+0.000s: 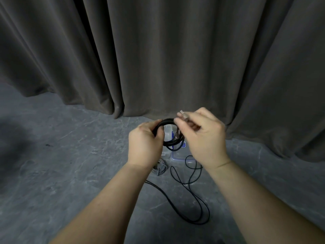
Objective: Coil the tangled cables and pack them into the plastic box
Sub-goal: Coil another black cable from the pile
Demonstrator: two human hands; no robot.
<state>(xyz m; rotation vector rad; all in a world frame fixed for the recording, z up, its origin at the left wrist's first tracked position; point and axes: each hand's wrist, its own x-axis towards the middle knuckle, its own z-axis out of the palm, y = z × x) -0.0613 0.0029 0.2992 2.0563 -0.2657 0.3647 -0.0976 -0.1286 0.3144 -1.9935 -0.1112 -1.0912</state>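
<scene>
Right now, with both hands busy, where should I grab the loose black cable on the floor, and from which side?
Judging by how it lies, take the loose black cable at the rounded bend nearest you, coming straight down with the fingers pinching across the strand. There it lies apart from the grey cable and the plastic box.

The left hand [145,143] grips a black coil [168,133] of cable. The right hand [202,132] pinches its plug [182,115] — up above the floor [70,155]. Below lie a clear box [177,154], a gray cable [160,168] and a loose black cable [190,196] — near a dark curtain [158,50].
</scene>
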